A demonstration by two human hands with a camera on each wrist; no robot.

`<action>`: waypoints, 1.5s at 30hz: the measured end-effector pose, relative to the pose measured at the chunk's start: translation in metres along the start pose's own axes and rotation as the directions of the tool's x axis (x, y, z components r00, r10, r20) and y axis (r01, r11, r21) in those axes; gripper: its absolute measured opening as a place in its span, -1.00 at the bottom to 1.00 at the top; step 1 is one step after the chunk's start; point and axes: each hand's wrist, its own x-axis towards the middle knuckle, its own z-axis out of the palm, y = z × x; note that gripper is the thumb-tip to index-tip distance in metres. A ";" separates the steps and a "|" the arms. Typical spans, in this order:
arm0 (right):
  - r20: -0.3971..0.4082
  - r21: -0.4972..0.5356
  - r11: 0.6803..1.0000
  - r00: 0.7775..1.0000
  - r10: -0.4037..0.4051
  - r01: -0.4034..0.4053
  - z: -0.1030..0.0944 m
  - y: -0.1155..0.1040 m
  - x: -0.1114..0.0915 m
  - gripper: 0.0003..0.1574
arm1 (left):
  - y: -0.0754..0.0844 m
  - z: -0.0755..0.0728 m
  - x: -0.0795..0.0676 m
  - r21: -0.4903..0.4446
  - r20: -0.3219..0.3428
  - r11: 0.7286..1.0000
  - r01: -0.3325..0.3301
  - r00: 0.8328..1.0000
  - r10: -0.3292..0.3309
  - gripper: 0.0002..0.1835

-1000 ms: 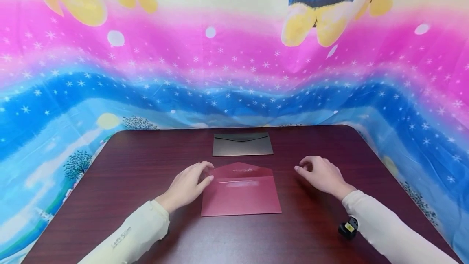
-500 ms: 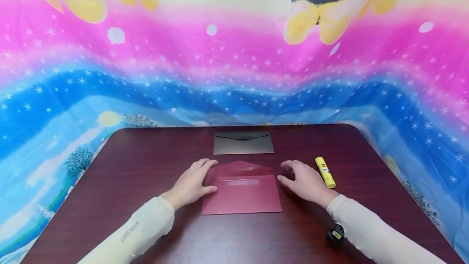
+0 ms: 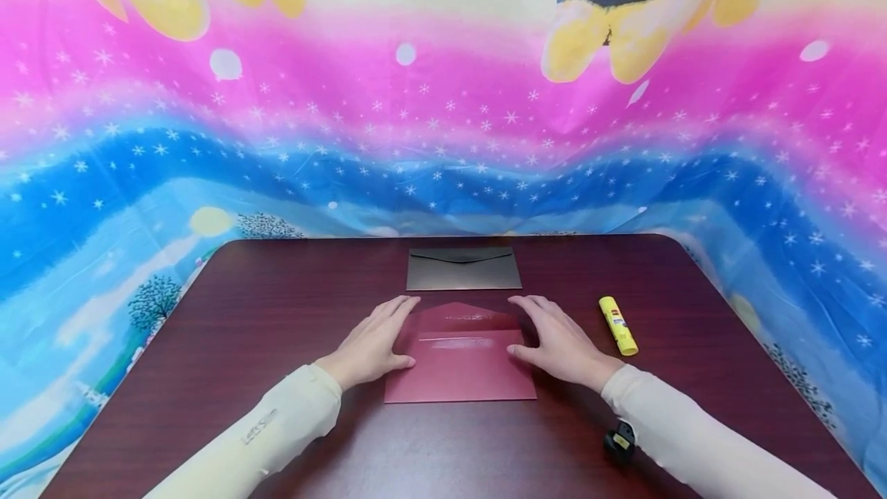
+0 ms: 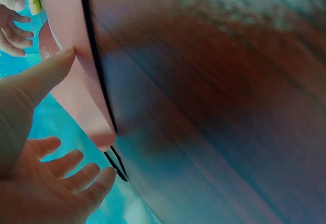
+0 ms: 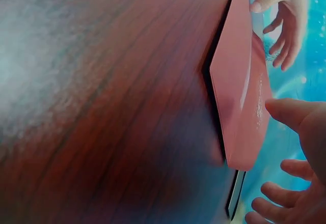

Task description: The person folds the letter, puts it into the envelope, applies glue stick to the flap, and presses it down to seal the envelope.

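A red envelope [image 3: 460,376] lies flat on the table with its pointed flap [image 3: 457,316] opened away from me. My left hand [image 3: 370,343] is at its left side, fingers spread and thumb over the envelope's left part. At the opposite side my right hand [image 3: 561,343] mirrors it, the thumb over the right part. In the left wrist view the left thumb [image 4: 51,68] appears at or just above the paper; contact is hard to tell. Neither hand grips anything. Glossy marks show on the flap and just below the fold.
A yellow glue stick [image 3: 618,326] lies on the table to the right of my right hand. Behind the red envelope is a dark grey envelope [image 3: 463,269] with its flap down. The dark wood table [image 3: 277,283] meets a printed cloth backdrop [image 3: 443,129] at its far edge.
My right hand has moved left, off the glue stick, which came into view on the table, to the envelope's right side. The left hand has shifted slightly right, its fingers straightening.
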 end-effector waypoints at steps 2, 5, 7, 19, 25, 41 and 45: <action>0.013 0.008 1.000 1.000 -0.020 0.020 0.001 -0.002 0.001 0.09 | 0.001 0.000 0.002 0.002 0.015 1.000 -0.002 1.000 0.002 0.09; 0.037 0.018 0.999 0.998 -0.045 0.044 0.004 -0.004 0.003 0.14 | 0.003 0.001 0.004 -0.001 0.030 1.000 -0.004 1.000 0.004 0.11; 0.061 0.018 0.998 0.996 -0.062 0.061 0.006 -0.005 0.005 0.17 | 0.005 0.000 0.004 -0.011 0.038 1.000 -0.013 0.999 0.013 0.09; 0.168 0.027 0.997 0.983 -0.074 0.070 0.013 -0.009 0.008 0.31 | 0.010 0.005 0.004 0.006 0.044 1.000 -0.016 0.999 0.016 0.04; 0.149 -0.023 0.991 0.981 -0.123 0.128 0.014 -0.011 0.005 0.21 | 0.014 0.007 0.001 0.086 -0.013 0.993 -0.085 0.996 0.087 -0.07; 0.316 -0.216 0.901 0.900 -0.300 0.376 0.023 -0.021 -0.002 -0.25 | 0.036 0.014 -0.008 0.257 0.129 0.935 -0.244 0.968 0.217 -0.51; 0.341 -0.260 0.892 0.900 -0.273 0.369 0.026 -0.024 -0.006 -0.23 | 0.040 0.016 -0.012 0.306 0.190 0.920 -0.244 0.963 0.192 -0.50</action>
